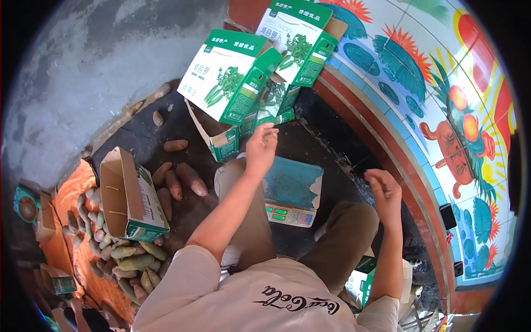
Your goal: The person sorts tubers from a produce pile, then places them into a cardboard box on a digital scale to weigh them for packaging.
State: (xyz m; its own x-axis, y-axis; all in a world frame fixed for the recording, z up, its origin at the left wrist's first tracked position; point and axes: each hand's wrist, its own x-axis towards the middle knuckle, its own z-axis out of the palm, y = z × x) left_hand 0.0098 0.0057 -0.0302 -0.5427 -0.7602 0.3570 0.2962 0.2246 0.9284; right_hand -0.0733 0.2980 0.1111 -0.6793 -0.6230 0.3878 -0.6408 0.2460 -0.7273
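My left hand (262, 148) is raised beside the printed green-and-white cartons, its fingers loosely bent and nothing visible in them. Closest to it is a carton (221, 74) with a leafy radish picture, and a second such carton (293, 41) leans behind that one. Over my right knee, my right hand (385, 191) hangs in the air with bent fingers apart, holding nothing. Between my legs a scale (292, 182) with a worn blue platform sits on the floor, its green displays lit.
At the left stands an open carton (119, 193) with cord handles. Beside it lie a heap of green radishes (133, 260) on an orange sheet (66, 216) and reddish-brown roots (191, 178) on the dark floor. A painted tile wall (409, 72) curves along the right.
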